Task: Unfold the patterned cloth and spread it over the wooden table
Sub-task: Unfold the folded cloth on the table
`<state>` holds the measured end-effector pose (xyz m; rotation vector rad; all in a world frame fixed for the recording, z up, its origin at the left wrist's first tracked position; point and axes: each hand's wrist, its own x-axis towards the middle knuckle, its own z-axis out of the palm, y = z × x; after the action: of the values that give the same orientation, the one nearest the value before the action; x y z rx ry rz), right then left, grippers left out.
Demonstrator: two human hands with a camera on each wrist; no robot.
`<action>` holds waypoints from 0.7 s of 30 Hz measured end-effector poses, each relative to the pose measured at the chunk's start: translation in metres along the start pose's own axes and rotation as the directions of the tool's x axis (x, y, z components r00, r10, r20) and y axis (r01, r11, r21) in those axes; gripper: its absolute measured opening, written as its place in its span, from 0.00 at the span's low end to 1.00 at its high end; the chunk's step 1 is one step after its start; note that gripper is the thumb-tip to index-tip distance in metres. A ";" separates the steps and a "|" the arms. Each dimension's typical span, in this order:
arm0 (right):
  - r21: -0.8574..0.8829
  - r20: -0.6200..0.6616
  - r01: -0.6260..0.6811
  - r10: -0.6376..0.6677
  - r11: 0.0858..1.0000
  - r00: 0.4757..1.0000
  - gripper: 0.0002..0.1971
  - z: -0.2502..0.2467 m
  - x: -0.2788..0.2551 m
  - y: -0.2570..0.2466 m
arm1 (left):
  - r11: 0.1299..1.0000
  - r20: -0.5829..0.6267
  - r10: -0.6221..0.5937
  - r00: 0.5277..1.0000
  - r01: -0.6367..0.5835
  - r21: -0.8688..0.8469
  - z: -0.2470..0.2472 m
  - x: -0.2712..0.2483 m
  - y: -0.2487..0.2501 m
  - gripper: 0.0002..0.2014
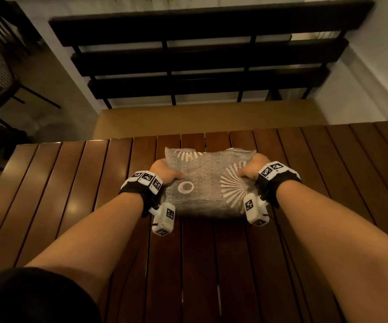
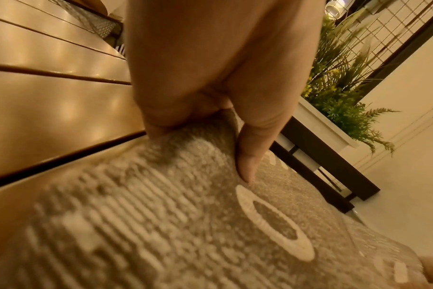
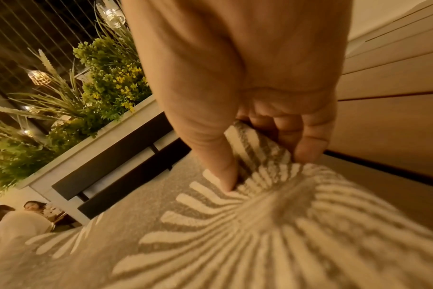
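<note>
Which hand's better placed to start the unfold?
Near even. The left hand and right hand each pinch a side of the folded grey patterned cloth on the brown slatted wooden table. Slight edge: right, gripping bunched fabric.

The patterned cloth [image 1: 208, 183] I grip in my left hand [image 1: 165, 173] and right hand [image 1: 252, 169] is a coarse woven textile, matt grey with cream motifs, its weave grainy under my thumb [image 2: 247, 156]. The wooden table [image 1: 76, 183] is slatted, dark brown, smooth and glossy, reflecting lamp spots. The bench [image 1: 200, 59] behind shows dark matt slats. My wrist units [image 1: 146, 179] are white hard plastic on black fabric straps.
</note>
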<state>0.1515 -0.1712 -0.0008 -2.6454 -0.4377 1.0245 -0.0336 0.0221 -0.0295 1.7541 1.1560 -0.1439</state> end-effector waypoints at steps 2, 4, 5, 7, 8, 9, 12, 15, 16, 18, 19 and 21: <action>0.018 -0.032 0.017 -0.016 1.000 0.999 0.09 -0.005 0.001 -0.002 | 0.999 -0.015 0.031 0.999 -0.031 -0.041 -0.002 -0.002 0.004 0.14; 0.099 -0.115 0.075 -0.064 0.992 0.991 0.06 -0.009 0.002 -0.001 | 0.992 -0.052 0.070 0.996 -0.075 -0.106 -0.005 -0.003 0.007 0.18; 0.156 -0.162 0.116 -0.091 0.981 0.983 0.05 -0.010 0.000 -0.001 | 0.985 -0.074 0.090 0.993 -0.099 -0.143 -0.007 -0.006 0.009 0.20; 0.249 -0.265 0.234 -0.166 0.940 0.950 0.11 -0.015 -0.002 0.000 | 0.970 -0.107 0.132 0.985 -0.151 -0.191 -0.012 -0.011 0.015 0.23; 0.280 -0.309 0.299 -0.209 0.912 0.928 0.13 -0.019 -0.004 0.000 | 0.962 -0.117 0.166 0.979 -0.187 -0.197 -0.015 -0.014 0.019 0.23; 0.299 -0.334 0.357 -0.254 0.885 0.908 0.15 -0.023 -0.007 0.000 | 0.955 -0.131 0.200 0.971 -0.223 -0.197 -0.019 -0.017 0.021 0.23; 0.415 -0.300 0.450 -0.348 0.791 0.888 0.20 -0.033 -0.020 0.006 | 0.928 -0.154 0.238 0.959 -0.271 -0.256 -0.031 -0.031 0.022 0.25; 0.584 -0.169 0.425 -0.409 0.691 0.897 0.24 -0.036 -0.038 0.023 | 0.894 -0.110 0.307 0.945 -0.326 -0.307 -0.037 -0.059 0.012 0.26; 0.598 -0.087 0.404 -0.445 0.692 0.891 0.24 -0.037 -0.044 0.030 | 0.881 -0.063 0.339 0.939 -0.340 -0.329 -0.037 -0.069 0.005 0.26; 0.543 0.096 0.372 -0.496 0.753 0.863 0.23 -0.035 -0.058 0.047 | 0.857 0.049 0.411 0.910 -0.368 -0.360 -0.034 -0.092 -0.010 0.26; 0.466 0.173 0.377 -0.501 0.800 0.848 0.22 -0.032 -0.065 0.054 | 0.852 0.085 0.460 0.884 -0.412 -0.323 -0.032 -0.099 -0.022 0.25; 0.192 0.306 0.436 -0.476 0.879 0.824 0.18 -0.022 -0.074 0.066 | 0.839 0.159 0.544 0.824 -0.532 -0.114 -0.025 -0.113 -0.045 0.18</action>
<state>0.1261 -0.2622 0.0361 -2.0944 -1.0024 1.2954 -0.1380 -0.0277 0.0159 1.8968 0.4884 0.0737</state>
